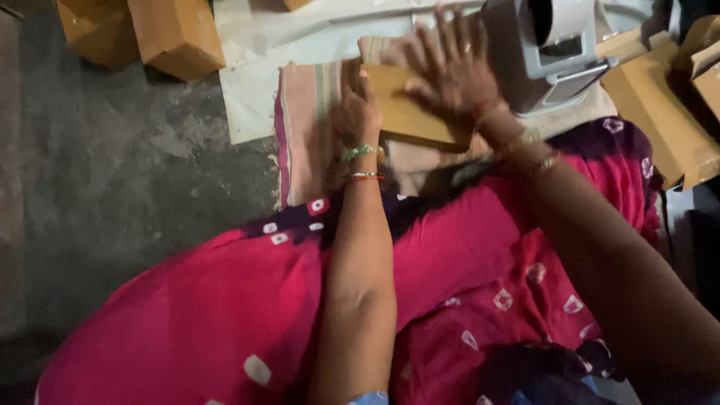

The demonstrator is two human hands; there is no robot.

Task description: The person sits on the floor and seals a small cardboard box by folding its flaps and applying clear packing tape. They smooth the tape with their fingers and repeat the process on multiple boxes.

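A flat brown cardboard piece lies on a striped pink cloth in front of me. My left hand grips its left edge, fingers curled over it. My right hand presses flat on top of the cardboard with fingers spread, blurred from motion. Bangles circle both wrists. A grey machine stands just right of my right hand, close to its fingertips.
Brown cardboard boxes sit at the upper left on the grey floor. More boxes stack at the right. A white sheet lies under the cloth. My pink patterned garment fills the lower frame.
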